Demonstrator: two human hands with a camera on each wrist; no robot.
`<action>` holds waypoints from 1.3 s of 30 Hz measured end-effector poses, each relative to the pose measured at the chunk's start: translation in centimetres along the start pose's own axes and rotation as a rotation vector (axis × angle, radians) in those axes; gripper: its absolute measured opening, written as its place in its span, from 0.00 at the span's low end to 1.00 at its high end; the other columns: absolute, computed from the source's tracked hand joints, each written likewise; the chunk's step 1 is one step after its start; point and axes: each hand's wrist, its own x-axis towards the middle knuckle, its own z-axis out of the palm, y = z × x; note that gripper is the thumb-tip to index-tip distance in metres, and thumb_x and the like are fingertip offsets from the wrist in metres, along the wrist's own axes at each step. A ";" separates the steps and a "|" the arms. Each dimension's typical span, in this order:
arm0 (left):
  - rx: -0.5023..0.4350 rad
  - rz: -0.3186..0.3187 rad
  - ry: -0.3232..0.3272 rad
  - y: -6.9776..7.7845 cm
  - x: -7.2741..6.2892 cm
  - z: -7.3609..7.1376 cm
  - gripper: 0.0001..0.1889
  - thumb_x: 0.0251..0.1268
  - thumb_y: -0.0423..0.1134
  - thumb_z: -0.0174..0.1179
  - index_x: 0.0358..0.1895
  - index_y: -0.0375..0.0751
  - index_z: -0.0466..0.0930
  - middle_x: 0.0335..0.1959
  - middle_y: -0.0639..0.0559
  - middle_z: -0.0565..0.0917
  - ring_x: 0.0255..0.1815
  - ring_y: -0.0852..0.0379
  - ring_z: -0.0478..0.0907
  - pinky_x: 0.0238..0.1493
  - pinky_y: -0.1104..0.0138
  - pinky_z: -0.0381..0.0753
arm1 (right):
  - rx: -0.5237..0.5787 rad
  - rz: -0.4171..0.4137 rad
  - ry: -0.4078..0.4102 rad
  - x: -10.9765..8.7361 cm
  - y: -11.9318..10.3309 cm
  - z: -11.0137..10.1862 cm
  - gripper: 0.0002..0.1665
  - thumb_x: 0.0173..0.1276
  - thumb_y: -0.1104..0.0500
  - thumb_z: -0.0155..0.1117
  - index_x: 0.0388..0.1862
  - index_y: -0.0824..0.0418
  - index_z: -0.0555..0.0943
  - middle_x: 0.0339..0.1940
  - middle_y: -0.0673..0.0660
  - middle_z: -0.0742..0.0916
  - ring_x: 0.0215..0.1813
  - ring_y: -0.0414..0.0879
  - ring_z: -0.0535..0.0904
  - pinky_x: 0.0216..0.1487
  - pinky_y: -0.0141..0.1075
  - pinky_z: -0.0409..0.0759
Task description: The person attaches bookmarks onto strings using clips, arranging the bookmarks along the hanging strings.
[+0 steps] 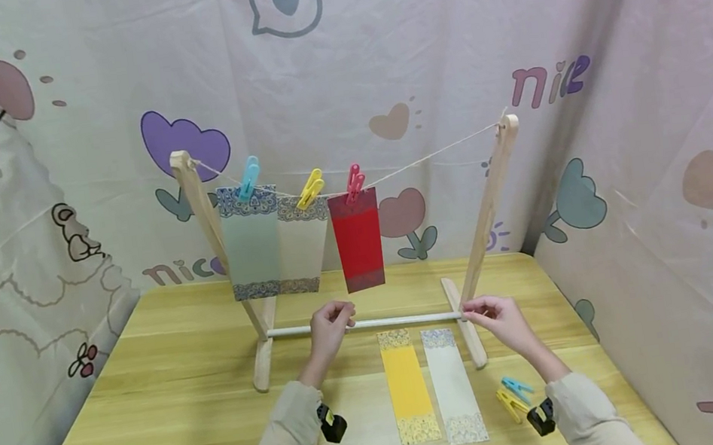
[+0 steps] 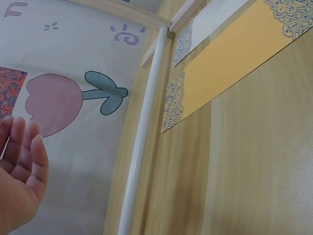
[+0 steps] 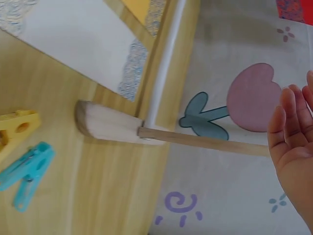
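My left hand (image 1: 331, 330) hovers just below the hanging red card (image 1: 359, 241), its fingers loosely bent and nothing in them. In the left wrist view the fingers of that hand curve upward beside the red card's patterned edge. Over by the right post (image 1: 490, 211) of the wooden stand is my right hand (image 1: 498, 318), also without anything in it, fingers relaxed. A pink clothespin (image 1: 354, 182) fixes the red card to the string (image 1: 429, 157). Left of it, a yellow clothespin (image 1: 310, 189) and a blue clothespin (image 1: 249, 178) hold a cream card (image 1: 302, 249) and a pale green card (image 1: 252, 248).
A yellow card (image 1: 408, 382) and a white card (image 1: 453, 384) lie on the wooden table (image 1: 149, 404) before the stand's white crossbar (image 1: 404, 320). To their right are a loose blue clothespin (image 3: 30, 171) and a yellow clothespin (image 3: 17, 126). Printed cloth surrounds the table.
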 end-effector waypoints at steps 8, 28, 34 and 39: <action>0.033 -0.012 -0.042 -3.5 0.8 0.1 0.10 0.61 0.34 0.56 0.34 0.27 0.78 0.24 0.51 0.79 0.22 0.61 0.74 0.23 0.69 0.76 | -0.055 -0.012 0.005 -1.7 1.3 0.3 0.06 0.52 0.77 0.60 0.32 0.76 0.79 0.26 0.67 0.81 0.26 0.43 0.73 0.23 0.30 0.74; 0.199 -0.005 -0.268 -5.2 -0.1 0.8 0.10 0.61 0.36 0.56 0.41 0.32 0.78 0.36 0.46 0.80 0.36 0.54 0.75 0.36 0.68 0.75 | -0.004 0.083 -0.046 -5.7 4.6 -0.6 0.12 0.50 0.76 0.64 0.37 0.76 0.78 0.32 0.61 0.83 0.14 0.35 0.64 0.10 0.28 0.63; 0.243 0.020 -0.289 -5.5 -0.4 1.1 0.10 0.61 0.35 0.55 0.42 0.33 0.77 0.34 0.48 0.79 0.34 0.55 0.73 0.34 0.66 0.74 | -0.033 0.010 -0.044 -7.0 7.4 -0.6 0.16 0.49 0.75 0.65 0.39 0.76 0.77 0.37 0.68 0.81 0.14 0.39 0.66 0.11 0.29 0.64; 0.286 0.027 -0.317 -6.0 -0.4 1.1 0.11 0.62 0.37 0.54 0.43 0.34 0.77 0.37 0.49 0.79 0.37 0.53 0.73 0.36 0.65 0.74 | -0.052 -0.081 -0.048 -7.6 8.1 -0.9 0.21 0.45 0.76 0.67 0.42 0.74 0.78 0.43 0.70 0.79 0.16 0.41 0.66 0.13 0.30 0.66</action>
